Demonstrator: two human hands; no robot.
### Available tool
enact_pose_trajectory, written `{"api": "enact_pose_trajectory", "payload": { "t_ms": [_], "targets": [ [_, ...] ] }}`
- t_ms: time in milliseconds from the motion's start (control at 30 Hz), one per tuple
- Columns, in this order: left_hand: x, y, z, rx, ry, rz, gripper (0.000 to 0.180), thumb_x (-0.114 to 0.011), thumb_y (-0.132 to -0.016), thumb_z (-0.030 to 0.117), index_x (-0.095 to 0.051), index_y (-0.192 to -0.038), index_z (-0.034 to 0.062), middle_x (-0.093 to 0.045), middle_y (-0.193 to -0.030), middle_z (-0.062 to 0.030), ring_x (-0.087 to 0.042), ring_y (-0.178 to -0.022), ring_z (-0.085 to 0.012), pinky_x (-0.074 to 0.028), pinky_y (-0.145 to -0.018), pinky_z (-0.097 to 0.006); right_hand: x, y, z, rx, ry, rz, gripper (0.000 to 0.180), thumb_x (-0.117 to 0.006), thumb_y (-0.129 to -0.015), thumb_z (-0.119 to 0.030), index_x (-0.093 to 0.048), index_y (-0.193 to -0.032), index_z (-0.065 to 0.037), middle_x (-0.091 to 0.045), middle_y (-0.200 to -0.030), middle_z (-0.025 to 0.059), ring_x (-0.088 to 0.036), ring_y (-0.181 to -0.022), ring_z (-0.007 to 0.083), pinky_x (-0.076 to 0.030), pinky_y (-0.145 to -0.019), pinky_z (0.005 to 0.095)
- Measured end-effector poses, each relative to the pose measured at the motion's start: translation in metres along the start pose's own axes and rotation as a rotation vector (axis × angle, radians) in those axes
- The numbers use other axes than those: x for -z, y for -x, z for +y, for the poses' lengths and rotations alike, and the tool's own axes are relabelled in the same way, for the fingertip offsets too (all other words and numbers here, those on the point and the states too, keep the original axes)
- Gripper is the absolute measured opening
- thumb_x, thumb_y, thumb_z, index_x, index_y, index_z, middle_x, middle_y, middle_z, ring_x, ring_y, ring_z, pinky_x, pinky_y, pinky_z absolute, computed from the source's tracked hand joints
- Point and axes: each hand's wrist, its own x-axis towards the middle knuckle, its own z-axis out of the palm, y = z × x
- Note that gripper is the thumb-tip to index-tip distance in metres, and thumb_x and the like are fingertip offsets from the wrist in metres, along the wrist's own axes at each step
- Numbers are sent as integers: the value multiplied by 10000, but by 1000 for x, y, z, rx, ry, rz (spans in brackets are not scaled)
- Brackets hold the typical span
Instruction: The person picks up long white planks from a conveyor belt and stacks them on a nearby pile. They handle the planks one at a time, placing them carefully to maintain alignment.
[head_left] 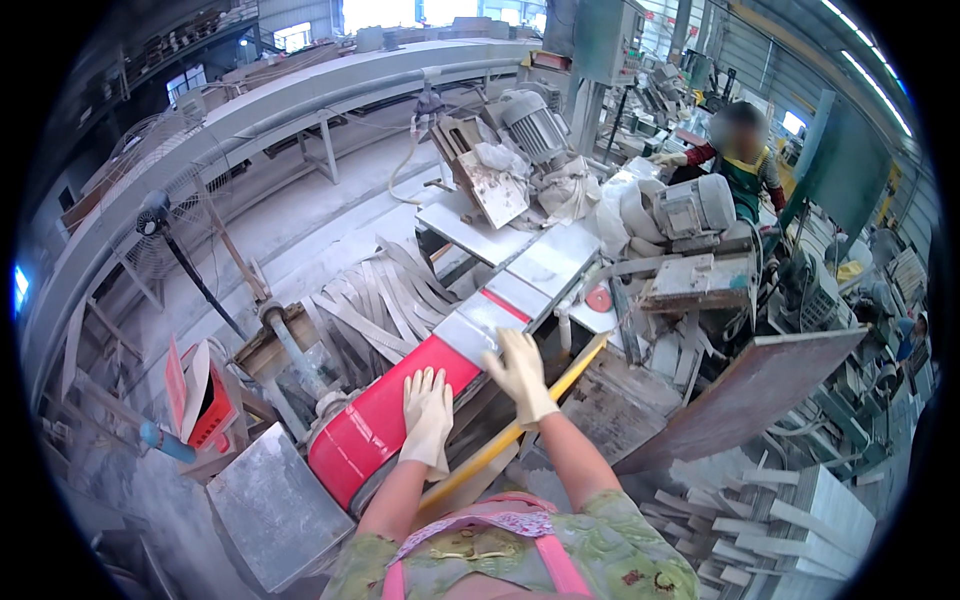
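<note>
Both my hands wear cream gloves. My left hand [428, 415] lies on the red conveyor belt [370, 420] with its fingers stretched out, gripping nothing. My right hand [520, 378] is farther forward, fingers extended over the near right corner of a grey rectangular slab [468, 330]; whether the fingertips press on it I cannot tell. Beyond that slab, past a thin strip of red belt, a second grey slab [517, 294] lies in line. A larger pale slab [556, 259] follows it toward the motors.
A yellow bar [500, 440] runs beside the belt at my right. Motors [535, 125] flank the line ahead. Pale strips [385, 290] pile up left of the belt, near a metal-topped box [275, 505]. Stacked slabs [815, 520] stand at lower right. Another person [745, 165] works at far right.
</note>
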Motion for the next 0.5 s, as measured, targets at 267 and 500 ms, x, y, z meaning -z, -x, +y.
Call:
{"api": "enact_pose_trajectory", "payload": {
  "t_ms": [267,500],
  "targets": [
    [9,-6,-4,89,275,132,276,-542,-988,182,-723,-1157,60,-704,-1216,-180,-608,-1225,-386,-393,-1124,-509,-53,-16,35,154,376,-440,859,-460,-965,-610,-408,-1498,61,-420,-1533,264,-328,-1478,387,-159,-1209,608],
    [23,-15,7,153,282,135,207,-571,-948,117,-745,-1044,58,-733,-1051,-180,-671,-1092,-382,-470,-1041,-468,-46,-21,16,175,211,-433,855,-618,-888,-570,-474,-1441,66,-468,-1456,317,-365,-1413,487,-183,-1170,670]
  ]
}}
